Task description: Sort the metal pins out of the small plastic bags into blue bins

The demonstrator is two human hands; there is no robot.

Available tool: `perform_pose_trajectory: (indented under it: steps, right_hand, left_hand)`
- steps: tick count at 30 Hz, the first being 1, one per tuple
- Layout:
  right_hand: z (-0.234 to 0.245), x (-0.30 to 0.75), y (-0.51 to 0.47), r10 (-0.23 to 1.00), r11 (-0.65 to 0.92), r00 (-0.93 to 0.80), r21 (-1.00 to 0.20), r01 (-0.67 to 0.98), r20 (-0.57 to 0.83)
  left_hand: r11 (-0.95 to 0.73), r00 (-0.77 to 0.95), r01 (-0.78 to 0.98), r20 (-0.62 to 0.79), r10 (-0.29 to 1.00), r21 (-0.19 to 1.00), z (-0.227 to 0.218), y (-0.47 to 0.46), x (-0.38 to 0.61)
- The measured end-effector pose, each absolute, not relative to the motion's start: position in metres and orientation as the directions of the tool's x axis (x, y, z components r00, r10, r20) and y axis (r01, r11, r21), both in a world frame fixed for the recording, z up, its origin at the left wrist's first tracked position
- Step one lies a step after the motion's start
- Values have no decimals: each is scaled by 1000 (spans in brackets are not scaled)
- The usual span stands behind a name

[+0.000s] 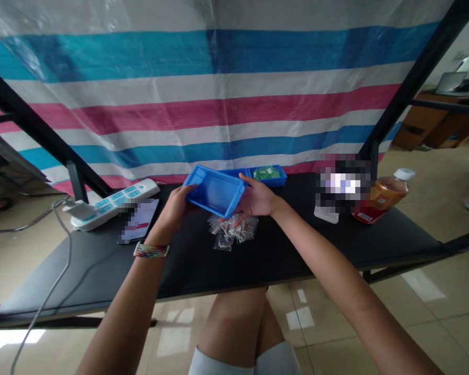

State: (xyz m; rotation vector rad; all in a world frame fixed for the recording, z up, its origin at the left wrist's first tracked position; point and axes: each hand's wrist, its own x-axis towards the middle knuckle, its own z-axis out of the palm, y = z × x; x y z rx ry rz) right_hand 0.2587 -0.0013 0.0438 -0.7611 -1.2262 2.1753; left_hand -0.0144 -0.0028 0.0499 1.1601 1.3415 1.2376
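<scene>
- An office-like workroom is showing.
- A power strip (115, 204) is lying left of the left hand (175, 209).
- Far right of the right hand (261, 198), a laptop (451, 83) is resting on a desk (422, 119).

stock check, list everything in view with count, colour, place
table: 1, black, centre
tray: 1, blue, held above table
bin: 1+, blue, table back
green packets: count unclear, in bin
clear packets: several, table middle
strip: 1, white, table left
cable: 1+, grey, left
phone: 1, pale screen, by strip
bottle: 1, orange, table right
red item: 1, by bottle
blurred item: 1, dark, by bottle
sheet: 1, striped, behind table
bars: several, black, both sides
laptop: 1, grey, far right
desk: 1, brown, under laptop
floor: tiled, beige, below
band: 1, multicoloured, left wrist
left hand: 1, tray's left
right hand: 1, tray's right
legs: 2, below
</scene>
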Motion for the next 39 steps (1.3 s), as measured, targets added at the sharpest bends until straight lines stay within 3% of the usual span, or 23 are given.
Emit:
perform_pose_trajectory:
  steps: [3, 5, 7, 10, 14, 20, 25, 29, 34, 39]
  right_hand:
    - [42, 257, 7, 840, -252, -518, -962, -109, -161]
    - [34, 257, 11, 961, -62, -266, -996, 65, -77]
    - [23, 256, 14, 993, 88, -100, -947, 309, 59]
    - [11, 256, 16, 975, 221, -110, -780, 585, 194]
    - [6, 254, 15, 968, 237, -135, -613, 753, 210]
    - [2, 254, 17, 980, 182, -94, -585, 790, 178]
    - [0, 254, 16, 970, 221, -102, -618, 755, 221]
    - [2, 253, 11, 966, 224, -92, -609, 760, 241]
    - [4, 256, 7, 964, 232, -93, -623, 747, 247]
    - [9, 273, 7, 972, 220, -195, -794, 567, 130]
  left_hand:
    - [111, -291, 41, -95, 952, 993, 49, 27, -46]
    - [150, -353, 48, -124, 927, 987, 46, 42, -62]
    - [203, -392, 51, -167, 905, 978, 40, 52, -70]
    - [277, -403, 56, -233, 885, 959, 29, 59, -73]
    - [248, -367, 109, -193, 910, 963, 19, 66, -71]
    - [226, -346, 516, -41, 937, 826, 16, 77, -77]
    - [231, -363, 658, 32, 931, 717, 19, 78, -81]
    - [225, -356, 807, 145, 923, 547, 24, 74, -78]
    - [212, -335, 841, 172, 926, 498, 26, 71, -76]
    - [202, -349, 817, 186, 918, 540, 22, 69, -72]
